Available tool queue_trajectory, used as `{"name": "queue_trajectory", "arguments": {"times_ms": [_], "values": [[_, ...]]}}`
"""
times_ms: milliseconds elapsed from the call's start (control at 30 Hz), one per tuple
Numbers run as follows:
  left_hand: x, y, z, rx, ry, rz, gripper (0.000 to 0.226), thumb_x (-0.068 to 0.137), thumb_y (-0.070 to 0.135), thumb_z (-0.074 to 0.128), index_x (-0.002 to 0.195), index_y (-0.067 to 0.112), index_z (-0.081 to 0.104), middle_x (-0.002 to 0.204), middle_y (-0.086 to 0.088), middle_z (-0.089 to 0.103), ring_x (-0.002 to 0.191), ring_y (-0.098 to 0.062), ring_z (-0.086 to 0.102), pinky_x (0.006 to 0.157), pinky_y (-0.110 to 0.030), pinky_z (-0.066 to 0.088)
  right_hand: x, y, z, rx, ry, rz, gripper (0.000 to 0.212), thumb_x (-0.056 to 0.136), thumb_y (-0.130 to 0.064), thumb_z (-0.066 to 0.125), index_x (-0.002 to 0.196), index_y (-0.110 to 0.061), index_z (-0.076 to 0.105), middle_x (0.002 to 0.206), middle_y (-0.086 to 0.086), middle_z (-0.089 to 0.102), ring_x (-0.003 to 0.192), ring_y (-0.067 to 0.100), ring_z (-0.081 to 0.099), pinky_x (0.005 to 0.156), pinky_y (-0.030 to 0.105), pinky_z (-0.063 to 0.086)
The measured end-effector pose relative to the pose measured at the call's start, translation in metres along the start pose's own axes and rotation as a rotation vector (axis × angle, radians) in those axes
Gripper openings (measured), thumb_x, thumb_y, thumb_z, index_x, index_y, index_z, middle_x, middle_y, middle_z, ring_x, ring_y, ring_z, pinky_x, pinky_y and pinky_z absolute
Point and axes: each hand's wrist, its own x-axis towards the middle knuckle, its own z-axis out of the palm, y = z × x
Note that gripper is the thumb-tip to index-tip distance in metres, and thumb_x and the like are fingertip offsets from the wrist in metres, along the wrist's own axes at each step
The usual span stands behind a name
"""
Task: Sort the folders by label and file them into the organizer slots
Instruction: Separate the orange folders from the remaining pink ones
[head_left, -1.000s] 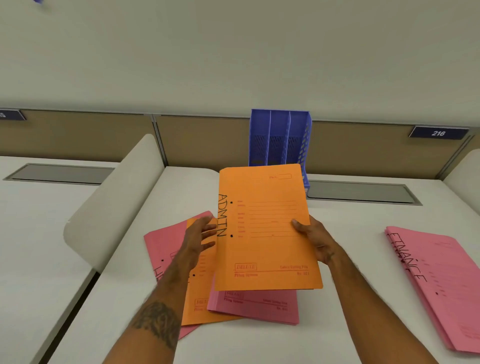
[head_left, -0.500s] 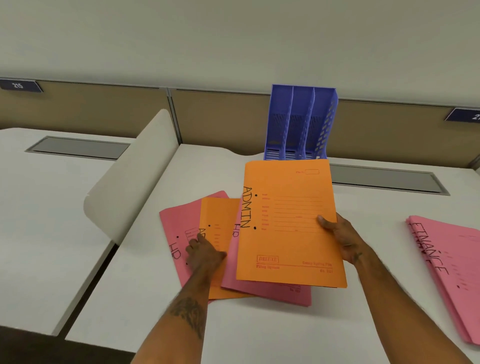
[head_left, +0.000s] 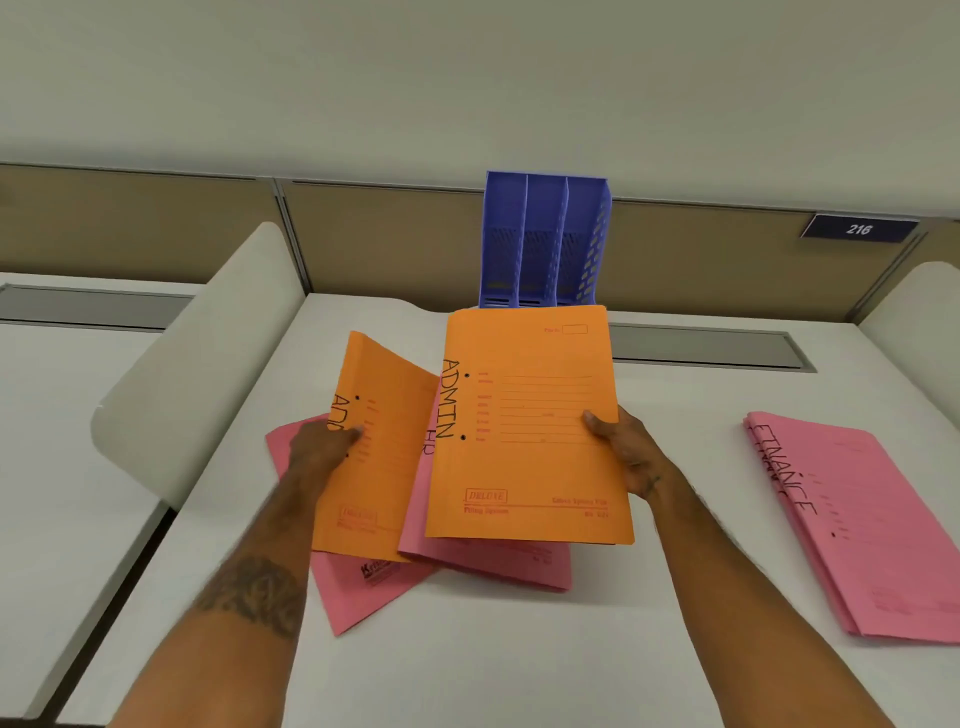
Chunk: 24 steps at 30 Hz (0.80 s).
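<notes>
My right hand (head_left: 626, 457) grips the right edge of an orange folder (head_left: 535, 415) marked ADMIN, held above the desk. My left hand (head_left: 322, 447) grips the left edge of a second orange ADMIN folder (head_left: 379, 457), tilted up off the pile. Under both lie two pink folders: one marked HR (head_left: 488, 558) and another (head_left: 358, 592) skewed to the left. A blue three-slot organizer (head_left: 545, 239) stands upright at the back of the desk, its slots empty. A stack of pink FINANCE folders (head_left: 852, 525) lies at the right.
A curved white divider (head_left: 197, 364) separates this desk from the one at the left. A grey cable tray cover (head_left: 706, 348) sits behind the folders, right of the organizer. A tan partition with a plate numbered 216 (head_left: 860, 228) backs the desk.
My left hand has taken hold of the second orange ADMIN folder and lifted it off the pink pile. The first ADMIN folder stays in my right hand.
</notes>
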Motion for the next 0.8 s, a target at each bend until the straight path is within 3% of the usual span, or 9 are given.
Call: {"name": "queue_trajectory", "arguments": {"times_ms": [200,333,467,800], "values": [[0.006,0.051,-0.058,0.084,0.061,0.171,0.027,0.087,0.03,0.073,0.102,0.008,0.068,0.105,-0.017,0.071,0.09,-0.033,0.067,0.083,-0.044,0.055,0.002,-0.006,-0.001,0.029,0.019,-0.017,0.046,0.087,-0.029,0.07,0.13,-0.018,0.056,0.119,0.01,0.068,0.104,0.034,0.067,0.088,0.059,0.052],[0.009,0.084,-0.103,0.014,0.128,0.286,0.033,0.086,0.033,0.073,0.11,0.01,0.068,0.105,-0.015,0.071,0.089,-0.034,0.069,0.081,-0.047,0.057,0.005,-0.005,-0.003,0.019,0.036,-0.035,0.049,0.085,-0.031,0.072,0.13,-0.018,0.056,0.119,0.01,0.068,0.105,0.035,0.067,0.09,0.061,0.05],[0.006,0.105,-0.121,-0.217,-0.015,0.322,0.027,0.088,0.03,0.072,0.111,0.018,0.068,0.104,-0.009,0.073,0.084,-0.025,0.071,0.067,-0.036,0.056,0.008,-0.005,-0.001,0.018,0.065,-0.062,0.048,0.085,-0.034,0.071,0.128,-0.019,0.057,0.118,0.009,0.069,0.102,0.034,0.068,0.088,0.061,0.052],[-0.009,0.082,-0.035,-0.322,-0.353,0.215,0.035,0.089,0.026,0.071,0.118,0.008,0.062,0.105,-0.018,0.074,0.093,-0.036,0.072,0.075,-0.046,0.06,0.01,-0.013,0.028,0.072,0.0,-0.087,0.049,0.09,-0.033,0.066,0.134,-0.019,0.052,0.122,0.01,0.066,0.107,0.034,0.066,0.09,0.06,0.051]]}}
